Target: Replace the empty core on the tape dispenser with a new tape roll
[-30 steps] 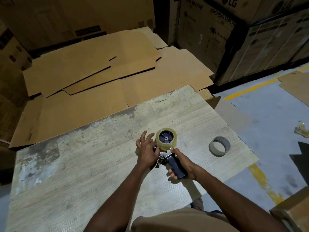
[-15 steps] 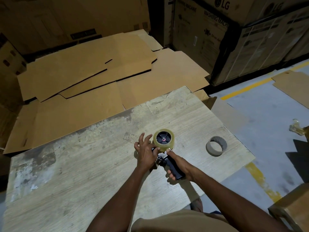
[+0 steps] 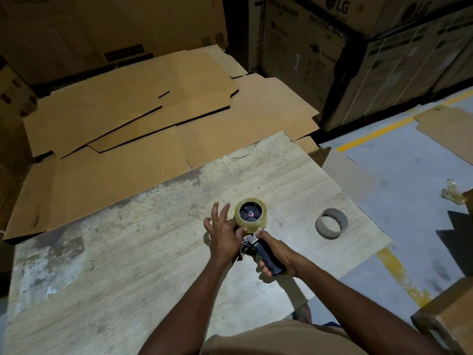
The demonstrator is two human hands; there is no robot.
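Note:
A yellowish new tape roll (image 3: 252,221) sits on the black hub of the tape dispenser (image 3: 252,245), which lies on its side on the worn wooden table (image 3: 128,265). My right hand (image 3: 275,252) grips the dispenser's dark handle. My left hand (image 3: 222,233) rests against the roll's left side, thumb and forefinger pinched at the roll's lower edge near the metal plate, other fingers spread. What they pinch is hidden. The empty grey cardboard core (image 3: 331,223) lies on the table to the right, apart from both hands.
Flattened cardboard sheets (image 3: 153,119) lie behind the table. Large washing-machine boxes (image 3: 358,60) stand at the back right. The grey floor (image 3: 409,180) with yellow lines lies right of the table edge, and a cardboard box corner (image 3: 450,311) is at lower right.
Both hands and the dispenser stay in nearly the same place. My left fingers have shifted slightly along the roll's lower edge.

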